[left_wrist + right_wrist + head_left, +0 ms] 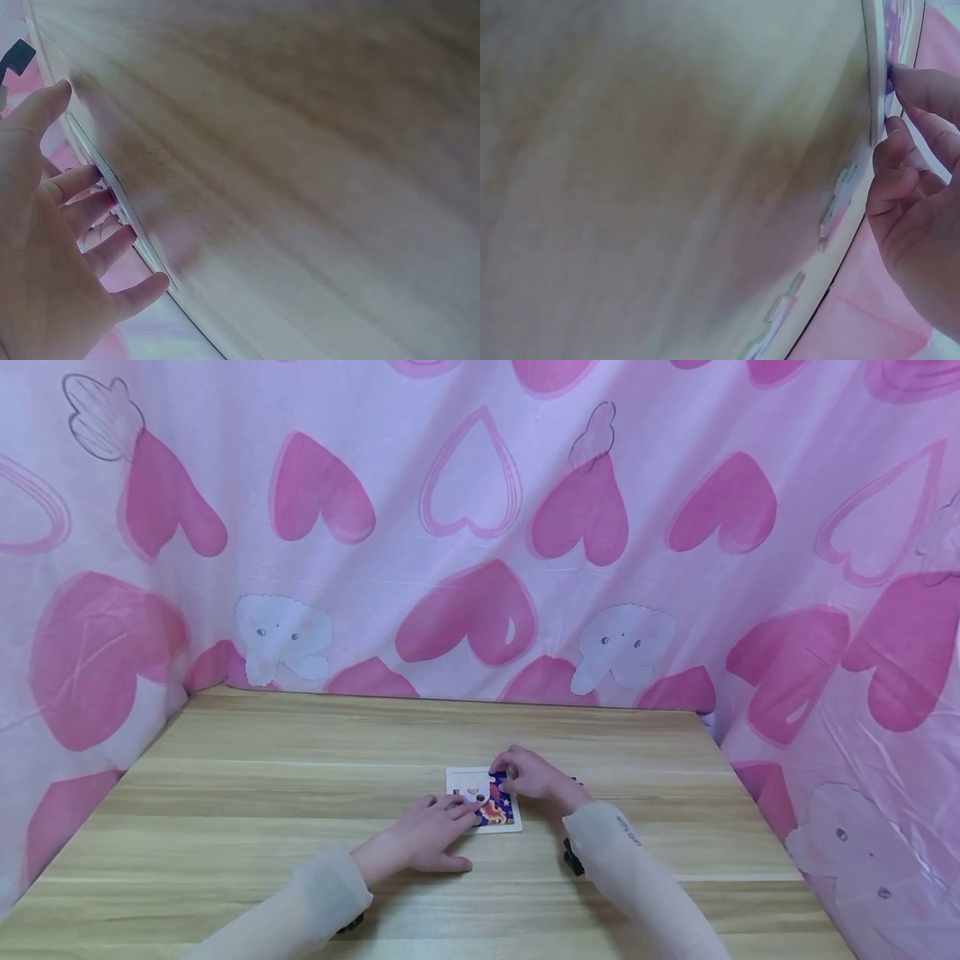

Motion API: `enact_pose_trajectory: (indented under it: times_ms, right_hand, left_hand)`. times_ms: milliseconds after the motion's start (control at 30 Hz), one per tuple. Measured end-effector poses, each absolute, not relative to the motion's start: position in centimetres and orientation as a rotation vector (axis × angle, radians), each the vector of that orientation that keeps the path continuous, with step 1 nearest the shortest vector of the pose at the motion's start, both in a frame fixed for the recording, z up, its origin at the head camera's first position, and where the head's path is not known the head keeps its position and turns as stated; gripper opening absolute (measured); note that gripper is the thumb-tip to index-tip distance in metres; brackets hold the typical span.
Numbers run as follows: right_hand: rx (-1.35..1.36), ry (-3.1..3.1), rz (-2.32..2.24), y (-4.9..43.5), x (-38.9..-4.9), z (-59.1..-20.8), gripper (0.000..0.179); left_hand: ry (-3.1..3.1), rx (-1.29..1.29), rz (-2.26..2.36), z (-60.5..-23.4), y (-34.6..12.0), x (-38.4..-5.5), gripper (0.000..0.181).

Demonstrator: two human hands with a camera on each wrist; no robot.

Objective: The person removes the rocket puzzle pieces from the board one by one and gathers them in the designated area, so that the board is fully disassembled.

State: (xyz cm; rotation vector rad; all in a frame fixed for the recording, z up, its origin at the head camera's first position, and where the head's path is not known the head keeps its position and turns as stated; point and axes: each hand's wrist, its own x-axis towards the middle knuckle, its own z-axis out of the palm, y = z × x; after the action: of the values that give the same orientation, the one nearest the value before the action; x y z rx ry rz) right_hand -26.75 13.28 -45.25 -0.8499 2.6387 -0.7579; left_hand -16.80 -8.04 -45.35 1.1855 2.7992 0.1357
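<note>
A small jigsaw puzzle [495, 813] with a dark blue, starry picture sits in a white-rimmed tray [501, 829]. Its upper-left part shows pale tray surface. My left hand [433, 833] lies flat with spread fingers, the fingertips resting on the puzzle's left side and the thumb on the table. At the tray's upper-right corner, my right hand [529, 774] has its fingers bent and seems to pinch a dark purple puzzle piece [890, 84] at the puzzle surface. The fingers mostly hide that piece.
Loose puzzle pieces [838, 202] lie on the wooden table [300, 777] to the right of the tray, mostly hidden by the right wrist in the head view. A pink heart-patterned curtain [465, 543] encloses the table's back and sides.
</note>
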Motion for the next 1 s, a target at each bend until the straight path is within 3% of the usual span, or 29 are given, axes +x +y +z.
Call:
enact_pose_trajectory:
  times_ms: [1000]
  right_hand:
    - [-0.816, 2.6, -0.721, 12.85, -27.32, -44.95, 0.026]
  left_hand:
    - [2.8, 1.182, 0.156, -45.7, -8.02, -16.94, 0.067]
